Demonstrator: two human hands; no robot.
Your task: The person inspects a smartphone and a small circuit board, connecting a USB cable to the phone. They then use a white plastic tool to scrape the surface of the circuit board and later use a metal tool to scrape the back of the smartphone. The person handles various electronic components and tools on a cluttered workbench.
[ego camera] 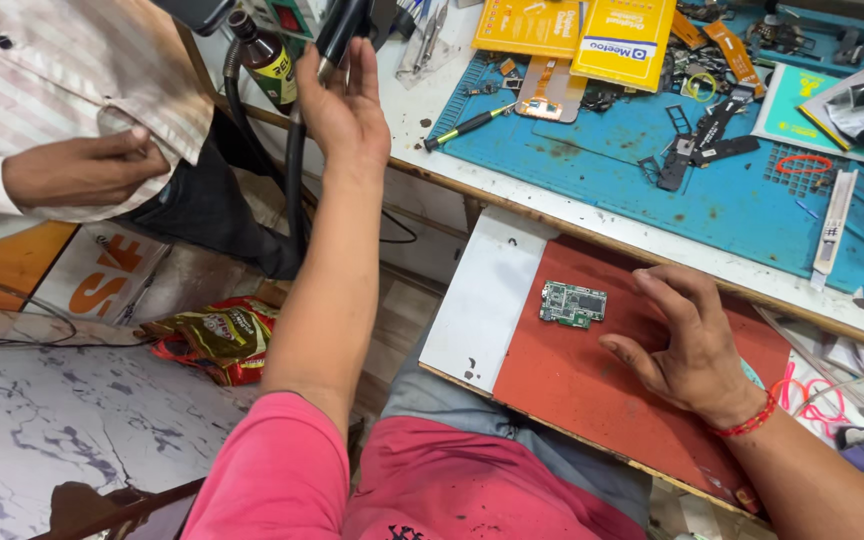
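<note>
One blue work mat (712, 215) covers most of the white bench at the top right; below it one board (482, 300) lies across the person's lap, white at its left strip and covered by one red mat (592, 385) on the rest; one bystander in a striped shirt (72, 70) stands at the upper left, with one hand (87, 170) resting at the waist; on the marble floor lies one crumpled foil bag (214, 338), red and gold; at the top of the bench there are two yellow packets (577, 30), side by side; one brown bottle (267, 62) stands at the bench edge, just beside the raised arm; one screwdriver (464, 127) with a green and black handle lies on the left edge of the blue mat; one green circuit board (572, 303) lies flat on the red mat, near its upper left part. The left hand (345, 105) is raised at the bench edge, its fingers straight and close together, the thumb against a black handle with a hose (337, 35); whether it really grips the handle I cannot tell. The right hand (687, 345) rests on the red mat with fingers spread and slightly bent, holding nothing; the circuit board is just to the left of its fingertips, near them but not touching.
</note>
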